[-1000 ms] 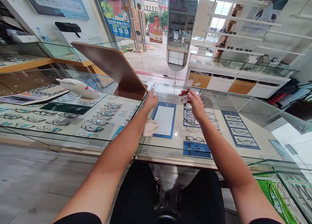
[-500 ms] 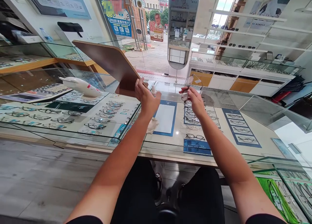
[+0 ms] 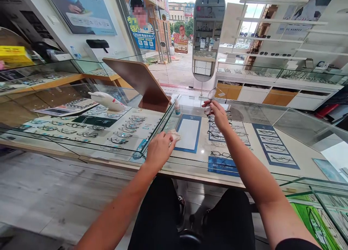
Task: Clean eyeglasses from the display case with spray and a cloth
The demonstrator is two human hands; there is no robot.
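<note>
The right hand [image 3: 219, 114] was raised over the glass bench [image 3: 244, 141], its fingers pinched on a pair of glasses [image 3: 211, 101] held up in the air, lenses stacked one above the other and a small tag hanging just beyond them. The left hand [image 3: 160, 150] lay low on the bench, nearer the body, its fingers closed on a pale cloth [image 3: 174, 135] that rested on the glass. Just beyond the cloth, between the two hands, sat a white mat with a blue border [image 3: 189, 134] under the glass. Farther out from the left hand stood a small spray bottle [image 3: 177, 107], upright, and beside it a tilted brown mirror back [image 3: 141, 81]. Below the right hand, under the glass, rows of frames [image 3: 217, 134] lay on blue trays. Well off to the left of the left hand a white dolphin-shaped stand [image 3: 107, 100] rested on the bench.
</note>
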